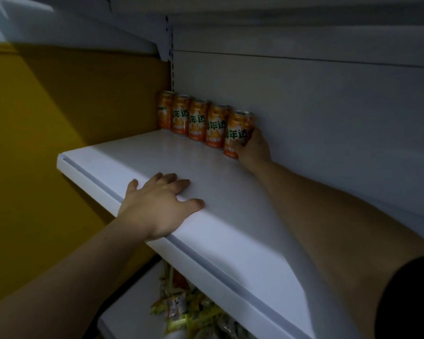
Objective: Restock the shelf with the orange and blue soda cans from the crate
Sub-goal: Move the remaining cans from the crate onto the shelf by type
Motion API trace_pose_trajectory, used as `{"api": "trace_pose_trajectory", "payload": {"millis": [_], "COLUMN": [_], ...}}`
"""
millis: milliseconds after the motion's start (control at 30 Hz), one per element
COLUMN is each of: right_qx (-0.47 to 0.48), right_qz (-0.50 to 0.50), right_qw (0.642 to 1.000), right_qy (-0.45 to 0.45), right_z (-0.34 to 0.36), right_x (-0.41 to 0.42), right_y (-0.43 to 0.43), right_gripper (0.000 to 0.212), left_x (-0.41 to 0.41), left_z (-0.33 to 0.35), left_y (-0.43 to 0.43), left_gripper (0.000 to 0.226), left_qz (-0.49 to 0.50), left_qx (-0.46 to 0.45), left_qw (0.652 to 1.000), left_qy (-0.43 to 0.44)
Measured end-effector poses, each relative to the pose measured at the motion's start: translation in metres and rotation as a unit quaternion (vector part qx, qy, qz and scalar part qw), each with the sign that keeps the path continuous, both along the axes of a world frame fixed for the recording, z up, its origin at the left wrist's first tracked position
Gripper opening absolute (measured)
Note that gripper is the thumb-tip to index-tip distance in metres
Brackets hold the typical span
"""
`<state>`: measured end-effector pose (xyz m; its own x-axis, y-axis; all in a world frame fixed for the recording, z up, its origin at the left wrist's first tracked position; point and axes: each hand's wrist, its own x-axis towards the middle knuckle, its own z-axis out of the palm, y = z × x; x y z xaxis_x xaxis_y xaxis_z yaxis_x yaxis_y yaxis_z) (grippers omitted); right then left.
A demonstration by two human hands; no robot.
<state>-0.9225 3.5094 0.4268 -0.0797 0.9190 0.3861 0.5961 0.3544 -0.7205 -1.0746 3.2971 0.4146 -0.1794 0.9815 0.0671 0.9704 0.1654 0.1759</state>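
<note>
Several orange soda cans (197, 119) stand upright in a row along the back wall of a white shelf (230, 216). My right hand (253, 146) is wrapped around the rightmost orange can (239, 132), which stands on the shelf at the end of the row. My left hand (157, 204) lies flat on the shelf's front edge, fingers spread, holding nothing. No blue cans and no crate are in view.
The shelf's grey back panel (304, 106) rises behind the cans, and another shelf (255, 11) hangs overhead. A yellow wall (59, 118) is on the left. Below, a lower shelf holds snack packets (189, 311).
</note>
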Motion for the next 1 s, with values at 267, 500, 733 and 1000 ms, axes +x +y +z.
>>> {"api": "trace_pose_trajectory", "payload": {"millis": [267, 500, 733, 1000], "right_qx": [0.0, -0.067, -0.074, -0.081], "right_qz": [-0.03, -0.011, 0.071, 0.153], "right_qw": [0.999, 0.995, 0.975, 0.953], "right_qy": [-0.029, -0.067, -0.198, -0.247], "right_z": [-0.006, 0.01, 0.041, 0.067], "right_x": [-0.003, 0.006, 0.028, -0.029], "right_y": [0.016, -0.011, -0.093, -0.224], "right_gripper": [0.056, 0.07, 0.056, 0.072], "left_x": [0.0, 0.002, -0.002, -0.023], "left_z": [-0.001, 0.005, 0.03, 0.043], "left_y": [-0.001, -0.003, -0.033, -0.156], "left_gripper": [0.071, 0.07, 0.077, 0.071], "left_qz": [0.004, 0.001, -0.023, 0.047], "left_qx": [0.004, -0.008, -0.038, -0.004], "left_qw": [1.0, 0.999, 0.99, 0.981], "left_qy": [-0.017, -0.033, -0.137, -0.189]}}
